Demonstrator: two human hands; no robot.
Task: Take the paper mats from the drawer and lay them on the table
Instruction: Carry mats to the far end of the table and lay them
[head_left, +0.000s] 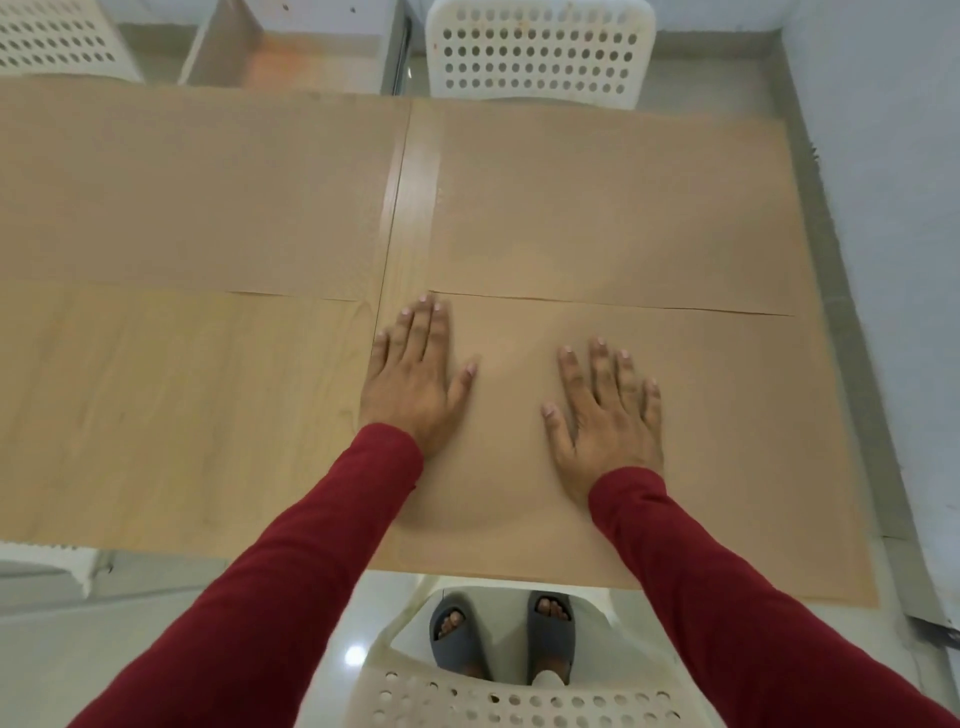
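We press a brown paper mat flat on the table with both hands.

From the left: a large brown paper mat (197, 187) covers the far left part of the light wooden table (171, 410). Our left hand (410, 379) lies with straight fingers on the left edge of the near right brown paper mat (727, 441), our right hand (608, 415) flat beside it. Another brown mat (613, 208) lies behind, and a white perforated plastic chair (540, 52) beyond.
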